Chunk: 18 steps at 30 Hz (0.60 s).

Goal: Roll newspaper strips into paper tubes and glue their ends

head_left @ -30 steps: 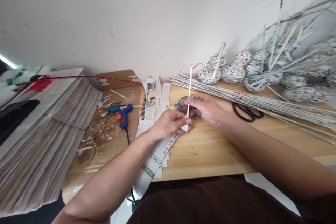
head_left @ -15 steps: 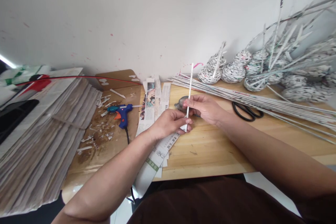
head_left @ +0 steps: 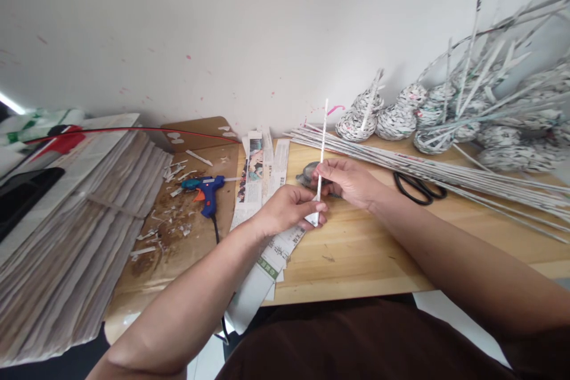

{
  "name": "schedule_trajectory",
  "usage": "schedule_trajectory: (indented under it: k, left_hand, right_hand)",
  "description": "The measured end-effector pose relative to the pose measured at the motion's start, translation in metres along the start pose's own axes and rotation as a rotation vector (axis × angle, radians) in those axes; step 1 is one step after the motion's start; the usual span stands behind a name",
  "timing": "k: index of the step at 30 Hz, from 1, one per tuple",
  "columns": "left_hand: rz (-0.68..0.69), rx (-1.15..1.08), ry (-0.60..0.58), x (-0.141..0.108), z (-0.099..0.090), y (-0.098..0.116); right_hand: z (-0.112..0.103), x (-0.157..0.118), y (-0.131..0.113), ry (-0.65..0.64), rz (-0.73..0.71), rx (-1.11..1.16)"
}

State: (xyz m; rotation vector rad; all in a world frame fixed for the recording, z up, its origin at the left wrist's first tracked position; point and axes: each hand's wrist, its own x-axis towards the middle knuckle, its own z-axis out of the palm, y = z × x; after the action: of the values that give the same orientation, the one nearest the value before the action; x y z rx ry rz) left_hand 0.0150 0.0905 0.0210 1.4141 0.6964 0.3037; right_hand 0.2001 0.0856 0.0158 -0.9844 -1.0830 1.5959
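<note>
A thin white paper tube (head_left: 325,133) stands nearly upright between my hands at the middle of the view. My left hand (head_left: 291,209) is closed on its lower end, where it joins a newspaper strip (head_left: 275,255) that runs down to the left under my forearm. My right hand (head_left: 345,181) pinches the tube a little higher, fingers closed round it. Behind my right fingers a grey round object (head_left: 306,174) lies on the table, partly hidden.
A blue glue gun (head_left: 209,193) lies among paper scraps on the left, beside a stack of newspapers (head_left: 89,219). Black-handled scissors (head_left: 418,189), long paper tubes (head_left: 401,163) and woven paper shapes (head_left: 396,116) are on the right of the wooden table (head_left: 356,255).
The paper tube reaches slightly higher and its lower end has shifted a little. The newspaper strip has moved slightly under my left forearm. Both hands keep hold in nearly the same place.
</note>
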Motion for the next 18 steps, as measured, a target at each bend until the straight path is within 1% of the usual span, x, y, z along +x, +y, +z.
schedule_trajectory:
  k: [2, 3, 4, 7, 8, 12, 13, 16, 18]
  left_hand:
    - [-0.009, -0.001, 0.024, 0.0001, 0.0000, 0.0002]
    - [-0.008, 0.002, 0.023, 0.0001, -0.0001, 0.0002]
    - [-0.002, 0.007, 0.012, 0.0001, 0.0000, 0.0000]
    - [0.022, 0.024, -0.030, 0.0001, 0.0001, -0.0008]
    - [0.025, 0.025, -0.034, 0.0001, 0.0000, -0.0010]
    - [0.016, 0.017, -0.004, 0.0001, -0.0008, -0.0011]
    - [0.016, 0.015, -0.005, 0.0000, -0.0009, -0.0009]
    - [0.018, 0.015, -0.043, -0.0005, -0.0010, 0.0000]
    - [0.013, 0.016, -0.054, -0.0007, -0.0012, 0.0005]
  right_hand:
    - [-0.0008, 0.0000, -0.0002, -0.067, 0.017, -0.036]
    - [-0.0009, -0.0001, -0.0002, -0.073, 0.018, -0.046]
    - [-0.0008, -0.0002, -0.0001, -0.054, 0.012, -0.047]
    - [0.0004, -0.0006, -0.0001, 0.054, -0.017, -0.013]
    - [0.0006, -0.0007, -0.0003, 0.058, -0.018, -0.007]
    - [0.0006, -0.0008, -0.0009, -0.061, 0.019, -0.036]
    - [0.0006, -0.0006, -0.0006, -0.058, 0.021, -0.035]
    - [0.0001, 0.0000, 0.0006, 0.035, 0.001, -0.008]
    - [-0.0014, 0.0001, 0.0007, 0.026, 0.004, -0.010]
